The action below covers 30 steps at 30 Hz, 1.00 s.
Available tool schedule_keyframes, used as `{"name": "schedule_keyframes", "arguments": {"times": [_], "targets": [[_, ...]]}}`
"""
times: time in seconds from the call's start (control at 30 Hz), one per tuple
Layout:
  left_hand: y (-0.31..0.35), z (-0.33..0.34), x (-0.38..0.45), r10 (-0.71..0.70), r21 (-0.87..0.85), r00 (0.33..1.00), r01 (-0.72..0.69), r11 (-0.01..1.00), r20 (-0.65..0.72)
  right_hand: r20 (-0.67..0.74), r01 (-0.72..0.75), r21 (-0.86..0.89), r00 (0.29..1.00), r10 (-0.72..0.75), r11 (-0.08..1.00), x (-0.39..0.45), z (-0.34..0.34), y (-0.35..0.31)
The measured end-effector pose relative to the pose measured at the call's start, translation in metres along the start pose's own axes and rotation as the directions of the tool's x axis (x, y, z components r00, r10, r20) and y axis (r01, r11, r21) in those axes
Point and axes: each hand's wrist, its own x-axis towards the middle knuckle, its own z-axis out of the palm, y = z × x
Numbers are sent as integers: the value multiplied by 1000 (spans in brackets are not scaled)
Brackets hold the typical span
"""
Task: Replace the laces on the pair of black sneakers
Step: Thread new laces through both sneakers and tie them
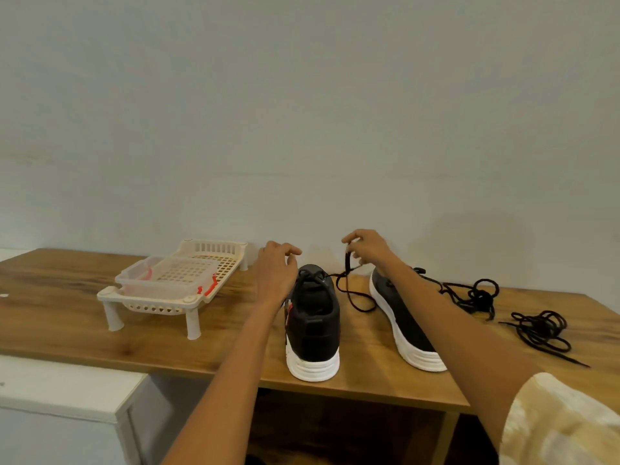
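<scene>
Two black sneakers with white soles stand on the wooden table (100, 317), heels toward me. The left sneaker (313, 327) is upright at the middle. My left hand (276, 266) hovers by its toe with fingers loosely curled, holding nothing I can see. A black lace (352, 293) runs from this shoe's eyelets up to my right hand (367, 246), which pinches its end. The right sneaker (407, 323) tilts onto its side behind my right forearm.
A cream plastic rack (181, 305) on legs, holding a clear tub (166, 278) with red clips, stands at the left. Two loose black lace bundles (476, 295) (540, 328) lie at the right. A white cabinet (63, 387) sits below left.
</scene>
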Motion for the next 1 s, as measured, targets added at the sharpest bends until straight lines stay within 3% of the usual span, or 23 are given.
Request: {"name": "schedule_keyframes", "arguments": {"times": [0.23,0.4,0.5,0.63,0.73,0.83,0.93,1.0], "targets": [[31,13,2,120,-142,988,-106,984,96,202,-21,410,977,-68,912,-1,-34,-45],[27,24,7,24,212,956,-90,973,294,228,-149,546,973,26,825,4,-39,-45],[26,26,11,-11,195,931,-65,979,364,183,-190,619,978,95,762,6,-38,-37],[29,29,15,65,228,863,-204,952,501,181,-140,733,983,8,666,8,-42,-35],[37,38,14,190,60,864,-245,968,466,230,-104,721,969,-95,685,6,-48,-45],[47,44,11,205,-220,906,-129,967,370,172,-39,694,979,-113,719,9,-52,-58],[50,42,8,98,-401,935,50,915,340,14,11,824,999,-41,566,16,-58,-74],[53,39,5,44,-453,937,126,883,346,-3,25,892,999,-50,452,14,-61,-85]]}}
